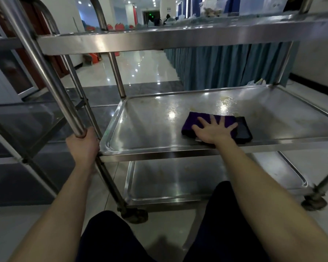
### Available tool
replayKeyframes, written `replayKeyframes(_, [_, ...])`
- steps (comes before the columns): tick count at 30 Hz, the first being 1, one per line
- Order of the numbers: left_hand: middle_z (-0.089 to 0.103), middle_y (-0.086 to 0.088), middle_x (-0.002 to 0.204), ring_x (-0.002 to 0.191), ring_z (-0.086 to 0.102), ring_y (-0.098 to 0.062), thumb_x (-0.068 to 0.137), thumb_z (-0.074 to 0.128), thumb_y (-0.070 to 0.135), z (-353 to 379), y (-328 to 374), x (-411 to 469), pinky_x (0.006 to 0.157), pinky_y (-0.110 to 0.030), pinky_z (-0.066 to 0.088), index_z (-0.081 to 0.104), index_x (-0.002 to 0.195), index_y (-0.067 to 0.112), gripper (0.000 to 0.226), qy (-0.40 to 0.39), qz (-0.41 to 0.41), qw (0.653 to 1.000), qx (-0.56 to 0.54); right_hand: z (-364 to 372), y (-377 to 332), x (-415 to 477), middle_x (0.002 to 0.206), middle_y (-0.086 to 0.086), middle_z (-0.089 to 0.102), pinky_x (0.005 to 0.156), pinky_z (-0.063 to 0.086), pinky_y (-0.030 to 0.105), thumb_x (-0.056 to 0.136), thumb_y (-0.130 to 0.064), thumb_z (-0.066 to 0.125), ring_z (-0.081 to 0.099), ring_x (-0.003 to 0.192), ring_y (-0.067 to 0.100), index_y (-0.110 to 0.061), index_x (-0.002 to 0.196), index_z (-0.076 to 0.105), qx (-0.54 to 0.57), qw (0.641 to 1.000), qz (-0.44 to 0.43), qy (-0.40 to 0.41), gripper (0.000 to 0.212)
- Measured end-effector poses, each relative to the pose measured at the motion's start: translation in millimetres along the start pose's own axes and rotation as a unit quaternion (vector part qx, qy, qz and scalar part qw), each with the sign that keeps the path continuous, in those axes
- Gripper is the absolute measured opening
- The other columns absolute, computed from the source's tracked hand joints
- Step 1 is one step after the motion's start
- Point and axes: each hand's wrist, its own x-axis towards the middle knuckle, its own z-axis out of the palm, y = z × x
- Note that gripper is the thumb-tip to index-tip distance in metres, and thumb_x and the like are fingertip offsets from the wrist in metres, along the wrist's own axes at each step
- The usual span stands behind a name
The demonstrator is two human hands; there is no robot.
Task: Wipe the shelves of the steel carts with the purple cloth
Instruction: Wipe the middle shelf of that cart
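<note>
**Middle shelf of the three-tier stainless steel cart (159, 41) being wiped while the cart is being steadied.**

The right hand (214, 130) is lying flat with fingers spread, pressing the folded purple cloth (192, 122) onto the middle shelf (150, 125), near its front rim and right of centre. The flat palm is judged to be spreading pressure across the fabric for sweeping strokes. The left hand (82, 146) is clenching the round steel upright post (64, 95) at the shelf's front left corner, apparently bracing the wheeled cart against the push. Yellowish residue (225, 100) is showing toward the back of the shelf, beyond the cloth, so that area is judged outstanding. The bottom shelf (169, 182) is also showing specks.
</note>
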Motion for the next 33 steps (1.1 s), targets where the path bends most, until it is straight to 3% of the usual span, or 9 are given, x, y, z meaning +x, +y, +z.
replayKeyframes(5, [0.055, 0.0, 0.049, 0.046, 0.056, -0.018, 0.077, 0.067, 0.039, -3.1, 0.7, 1.4, 0.051, -0.034, 0.048, 0.064, 0.05, 0.024, 0.031, -0.011, 0.006, 1.0, -0.011, 19.1, -152.0, -22.0, 0.182, 0.006, -0.011, 0.111, -0.018, 0.089, 0.09, -0.097, 0.01, -0.019, 0.163, 0.048, -0.048, 0.172, 0.007, -0.034, 0.989, -0.141, -0.029, 0.095])
replayKeyframes(8, [0.054, 0.0, 0.049, 0.046, 0.056, -0.019, 0.081, 0.068, 0.04, -7.8, 0.8, 4.8, 0.049, -0.034, 0.048, 0.063, 0.051, 0.022, 0.036, -0.013, 0.005, 1.0, -0.005, 27.8, -185.4, -34.2, 0.182, 0.002, -0.01, 0.114, -0.019, 0.085, 0.088, -0.099, 0.013, -0.02, 0.164, 0.044, -0.051, 0.171, 0.007, -0.038, 0.979, -0.198, -0.045, 0.096])
replayKeyframes(14, [0.056, -0.003, 0.05, 0.045, 0.06, -0.022, 0.083, 0.069, 0.047, -10.6, 9.8, -3.5, 0.049, -0.034, 0.053, 0.064, 0.052, 0.021, 0.041, -0.008, 0.003, 1.0, 0.003, 10.3, -98.1, -14.5, 0.181, -0.014, -0.008, 0.123, -0.014, 0.076, 0.081, -0.105, 0.015, -0.014, 0.167, 0.029, -0.06, 0.167, 0.008, -0.034, 0.982, -0.177, -0.059, 0.097])
replayKeyframes(17, [0.064, 0.0, 0.052, 0.046, 0.066, -0.015, 0.089, 0.074, 0.055, -10.5, 16.4, -10.5, 0.047, -0.033, 0.057, 0.068, 0.07, 0.015, 0.044, 0.012, -0.01, 1.0, 0.024, -3.1, -10.1, -3.3, 0.18, -0.019, -0.009, 0.123, -0.014, 0.076, 0.066, -0.114, 0.008, -0.013, 0.167, 0.025, -0.065, 0.164, 0.007, -0.031, 0.989, -0.136, -0.051, 0.11])
replayKeyframes(21, [0.062, 0.009, 0.102, 0.086, 0.064, -0.007, 0.086, 0.087, 0.055, -9.8, 26.6, -51.8, 0.09, -0.023, 0.054, 0.051, 0.117, 0.027, 0.056, 0.105, 0.054, 0.992, 0.035, -10.4, 46.7, -6.9, 0.179, -0.022, -0.012, 0.115, -0.021, 0.08, 0.058, -0.118, 0.008, -0.019, 0.166, 0.025, -0.069, 0.162, 0.005, -0.017, 0.995, -0.092, -0.044, 0.115])
replayKeyframes(24, [0.048, -0.002, 0.121, 0.114, 0.054, -0.031, 0.095, 0.076, 0.039, 15.9, 26.1, -113.7, 0.108, -0.033, 0.038, 0.043, 0.121, 0.04, 0.042, 0.211, 0.281, 0.926, 0.136, -5.5, 36.1, -10.8, 0.18, -0.018, -0.014, 0.112, -0.021, 0.084, 0.055, -0.119, 0.004, -0.022, 0.165, 0.031, -0.065, 0.164, 0.003, -0.014, 0.995, -0.096, -0.04, 0.122])
replayKeyframes(26, [0.057, -0.01, 0.121, 0.116, 0.053, -0.035, 0.102, 0.063, 0.034, 58.5, 26.9, -148.0, 0.105, -0.046, 0.039, 0.059, 0.122, 0.02, 0.024, 0.081, 0.389, 0.897, 0.193, -4.6, 32.6, -12.3, 0.18, -0.015, -0.014, 0.112, -0.02, 0.085, 0.055, -0.119, 0.004, -0.023, 0.165, 0.033, -0.062, 0.166, 0.004, -0.005, 0.995, -0.1, -0.028, 0.124])
replayKeyframes(29, [0.067, -0.015, 0.128, 0.124, 0.057, -0.038, 0.109, 0.047, 0.032, 129.3, 37.7, -178.7, 0.11, -0.052, 0.041, 0.066, 0.128, 0.008, 0.037, -0.147, 0.36, 0.877, 0.282, -6.7, 31.2, -17.0, 0.181, -0.013, -0.012, 0.113, -0.021, 0.085, 0.065, -0.114, 0.011, -0.022, 0.165, 0.033, -0.059, 0.167, 0.007, 0.001, 0.995, -0.097, -0.028, 0.116])
replayKeyframes(33, [0.066, -0.014, 0.145, 0.137, 0.056, -0.035, 0.111, 0.023, 0.046, 179.4, 35.2, -177.0, 0.119, -0.052, 0.039, 0.062, 0.143, 0.01, 0.062, -0.222, 0.289, 0.841, 0.401, -5.2, 35.2, -16.7, 0.182, -0.012, -0.009, 0.114, -0.02, 0.083, 0.074, -0.109, 0.016, -0.019, 0.166, 0.033, -0.058, 0.168, 0.01, 0.0, 0.995, -0.102, -0.02, 0.107])
